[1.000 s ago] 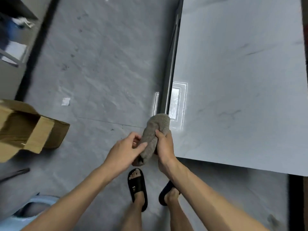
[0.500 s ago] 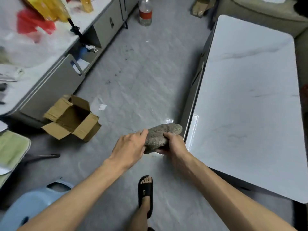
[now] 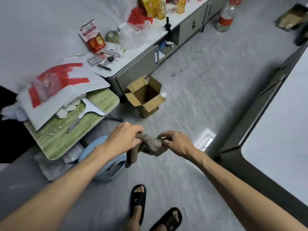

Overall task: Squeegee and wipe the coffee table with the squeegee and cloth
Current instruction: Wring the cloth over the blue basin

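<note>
Cloth [image 3: 150, 145] between both hands, off table.

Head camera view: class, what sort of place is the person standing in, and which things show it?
Probably a lived-in home living room: a white-topped coffee table, a low grey cabinet cluttered with snack packets, and an open cardboard box on the tiled floor.

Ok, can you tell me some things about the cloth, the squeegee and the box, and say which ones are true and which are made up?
1. Both hands hold the grey cloth. True: the left hand and the right hand grip it together.
2. The cloth is lying on the coffee table. False: it hangs above the floor, to the left of the table.
3. The squeegee lies on the small green table. True.
4. The cardboard box is closed. False: its flaps are open.
5. The person is barefoot. False: there are black sandals on the feet.
</note>
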Available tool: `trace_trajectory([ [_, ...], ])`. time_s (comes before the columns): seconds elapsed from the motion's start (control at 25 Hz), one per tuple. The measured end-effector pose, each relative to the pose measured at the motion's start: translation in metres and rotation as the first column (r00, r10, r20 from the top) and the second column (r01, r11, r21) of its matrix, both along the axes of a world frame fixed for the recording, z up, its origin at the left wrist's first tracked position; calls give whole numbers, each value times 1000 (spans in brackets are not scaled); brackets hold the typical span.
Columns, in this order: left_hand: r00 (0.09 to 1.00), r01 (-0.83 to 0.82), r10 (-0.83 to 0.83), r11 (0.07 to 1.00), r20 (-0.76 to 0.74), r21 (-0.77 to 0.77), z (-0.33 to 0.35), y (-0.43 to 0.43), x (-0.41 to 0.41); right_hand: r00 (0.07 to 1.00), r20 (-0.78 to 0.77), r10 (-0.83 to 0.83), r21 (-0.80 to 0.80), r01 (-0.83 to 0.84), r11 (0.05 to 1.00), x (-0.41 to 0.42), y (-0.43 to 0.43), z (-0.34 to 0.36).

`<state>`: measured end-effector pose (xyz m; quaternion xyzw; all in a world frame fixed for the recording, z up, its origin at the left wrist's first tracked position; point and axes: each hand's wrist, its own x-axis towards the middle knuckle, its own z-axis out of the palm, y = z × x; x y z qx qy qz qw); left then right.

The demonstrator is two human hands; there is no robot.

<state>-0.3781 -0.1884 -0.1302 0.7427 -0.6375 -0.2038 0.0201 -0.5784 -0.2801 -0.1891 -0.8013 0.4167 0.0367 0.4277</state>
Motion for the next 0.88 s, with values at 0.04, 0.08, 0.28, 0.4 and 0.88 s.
trace_trajectory([
  [0.04, 999, -40, 40, 999, -4, 32, 1, 16, 22, 994, 0, 106, 66, -105, 992, 25, 12, -3],
  [0.08, 996, -89, 90, 994, -23, 57, 0, 32, 43, 988, 30, 151, 140, -154, 978, 48, 24, -6],
  [0.28, 886, -410, 426, 904, -183, 121, -30, 111, 156, 922, 68, 381, 89, -386, 918, 162, 79, -43],
  [0.4, 801, -548, 544, 834, -251, 60, -71, 147, 221, 953, -72, 295, -186, -303, 935, 241, 97, -72],
  [0.88, 438, -782, 782, 575, -444, 241, -263, 247, 299, 919, -240, 313, -324, -380, 866, 355, 155, -203],
])
